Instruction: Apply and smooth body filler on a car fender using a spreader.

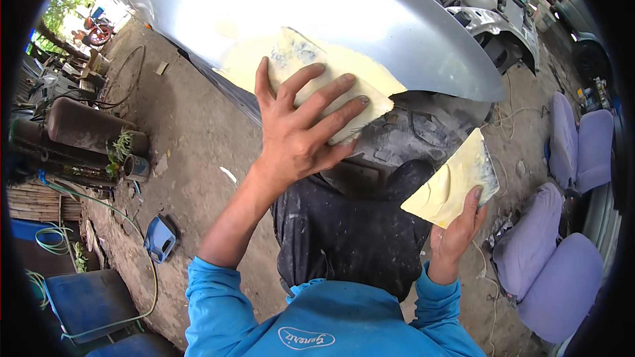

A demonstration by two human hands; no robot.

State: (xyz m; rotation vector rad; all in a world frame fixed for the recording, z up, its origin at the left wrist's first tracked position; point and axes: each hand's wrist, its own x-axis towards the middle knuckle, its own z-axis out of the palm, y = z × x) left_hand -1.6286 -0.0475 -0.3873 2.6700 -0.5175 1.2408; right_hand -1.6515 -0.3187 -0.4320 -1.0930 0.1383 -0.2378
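Note:
A silver car body panel (377, 6) spans the top of the view, with a pale yellow smear of filler (238, 66) on it. My left hand (301, 116) grips a putty-coated rectangular spreader (301, 53) over this smear, its fingers spread across the tool and its thumb at the lower edge; whether the tool touches the panel is hard to tell. At the right, my right hand (456, 231) holds a flat plate (450, 175) covered in pale yellow putty, away from the panel, with the thumb on its lower corner.
Lilac padded seats (542, 264) lie to the right. At the left are brown tanks (86, 125), hoses, a plant, blue containers (86, 297) and a small blue dustpan-like item (159, 238). A red motorbike (99, 30) stands beyond. Exposed car parts (503, 26) are at the top right.

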